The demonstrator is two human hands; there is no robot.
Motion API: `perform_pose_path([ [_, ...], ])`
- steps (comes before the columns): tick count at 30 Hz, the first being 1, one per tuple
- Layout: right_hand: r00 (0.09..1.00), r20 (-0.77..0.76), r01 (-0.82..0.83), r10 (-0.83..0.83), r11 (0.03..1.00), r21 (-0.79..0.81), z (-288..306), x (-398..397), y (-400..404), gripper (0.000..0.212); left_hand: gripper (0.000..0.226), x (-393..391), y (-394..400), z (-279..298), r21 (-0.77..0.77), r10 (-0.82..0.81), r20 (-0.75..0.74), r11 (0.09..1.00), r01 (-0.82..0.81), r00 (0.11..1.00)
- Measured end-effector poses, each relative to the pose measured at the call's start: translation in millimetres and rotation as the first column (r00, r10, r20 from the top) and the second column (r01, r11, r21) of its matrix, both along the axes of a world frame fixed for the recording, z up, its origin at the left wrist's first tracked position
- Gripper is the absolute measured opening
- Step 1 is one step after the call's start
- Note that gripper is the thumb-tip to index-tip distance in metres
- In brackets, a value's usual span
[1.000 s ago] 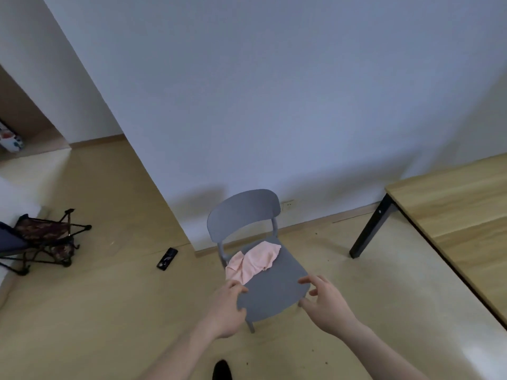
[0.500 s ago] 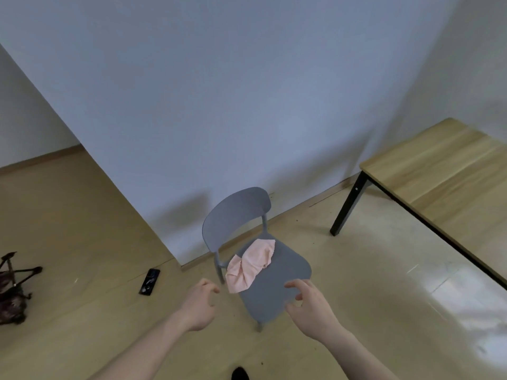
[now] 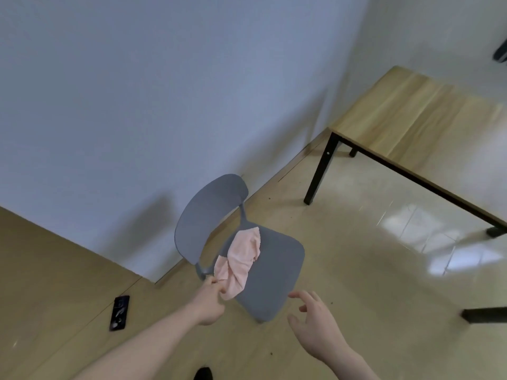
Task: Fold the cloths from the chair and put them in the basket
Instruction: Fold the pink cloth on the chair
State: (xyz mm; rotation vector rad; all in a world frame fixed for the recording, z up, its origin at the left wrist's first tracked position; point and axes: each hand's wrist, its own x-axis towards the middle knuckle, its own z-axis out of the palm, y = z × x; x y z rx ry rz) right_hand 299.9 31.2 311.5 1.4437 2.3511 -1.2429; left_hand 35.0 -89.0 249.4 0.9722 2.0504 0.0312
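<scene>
A crumpled pink cloth (image 3: 242, 257) lies across the seat of a grey chair (image 3: 277, 270) that stands near the wall. My left hand (image 3: 211, 300) pinches the cloth's near corner at the seat's left edge. My right hand (image 3: 315, 322) hovers open, fingers spread, just in front of the seat's near right edge and touches nothing. No basket is in view.
A wooden table (image 3: 428, 127) with black legs fills the right side. A dark phone-like object (image 3: 120, 312) lies on the floor to the left. The white wall runs close behind the chair. A dark shoe tip (image 3: 203, 374) shows at the bottom edge.
The view has swung right, so the folding stool left the frame. My left hand moved forward and took hold of the cloth's corner. My right hand stayed open near the seat.
</scene>
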Motion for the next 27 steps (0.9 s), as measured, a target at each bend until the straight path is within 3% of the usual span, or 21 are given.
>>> perform_pose_path([
  [5, 0.999, -0.027, 0.039, -0.039, 0.999, 0.023, -93, -50, 16, 0.041, 0.046, -40, 40, -106, 0.007, -0.036, -0.016, 0.999, 0.037, 0.999],
  [10, 0.996, -0.089, 0.023, -0.019, 0.998, 0.050, -211, -89, 37, 0.044, 0.035, -56, 64, -220, 0.091, -0.021, -0.168, 0.995, 0.037, 0.985],
  [16, 0.974, -0.228, 0.017, 0.015, 0.990, 0.138, -337, -93, 69, 0.043, 0.042, -37, 101, -317, 0.320, -0.020, -0.244, 0.942, 0.100, 0.970],
  [19, 0.954, -0.300, 0.067, 0.004, 0.972, 0.227, -383, -91, 87, 0.044, 0.033, -36, 132, -339, 0.459, 0.011, -0.076, 0.888, 0.025, 0.997],
  [21, 0.935, -0.353, 0.129, -0.024, 0.952, 0.277, -406, -91, 101, 0.038, 0.031, -39, 150, -345, 0.539, 0.026, 0.191, 0.833, -0.127, 0.981],
  [23, 0.907, -0.417, 0.195, -0.051, 0.930, 0.311, -421, -91, 115, 0.029, 0.035, -40, 162, -350, 0.535, 0.020, 0.455, 0.793, -0.291, 0.890],
  [25, 0.876, -0.480, 0.236, -0.043, 0.907, 0.350, -431, -91, 124, 0.025, 0.036, -41, 168, -358, 0.551, -0.012, 0.528, 0.766, -0.331, 0.849],
  [27, 0.862, -0.508, 0.250, -0.013, 0.881, 0.402, -438, -90, 128, 0.021, 0.038, -41, 168, -367, 0.623, -0.046, 0.483, 0.720, -0.306, 0.874],
])
